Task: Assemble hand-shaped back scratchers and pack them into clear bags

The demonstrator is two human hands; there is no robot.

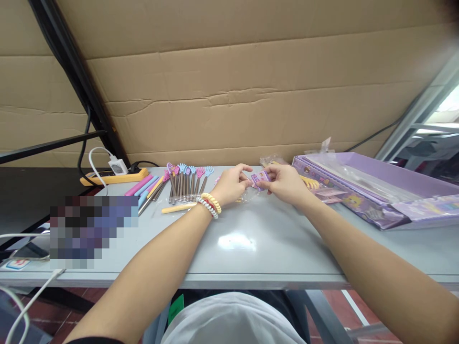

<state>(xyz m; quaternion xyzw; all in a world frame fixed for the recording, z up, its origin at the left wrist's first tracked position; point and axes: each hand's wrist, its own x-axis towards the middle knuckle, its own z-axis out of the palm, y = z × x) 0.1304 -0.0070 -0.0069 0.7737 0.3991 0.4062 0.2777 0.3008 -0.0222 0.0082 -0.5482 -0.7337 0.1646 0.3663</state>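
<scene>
Pinching right hand (283,184): clamped on the purple card (261,179) at its right end
Left hand (231,185): by the card's left end, cannot tell whether gripping
Purple box (390,177): right of the card

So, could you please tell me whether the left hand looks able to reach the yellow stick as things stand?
Probably yes: the yellow stick lies close to the coiled bracelets with no solid thing seen over it, though the left hand seems busy at the small purple card.
</scene>
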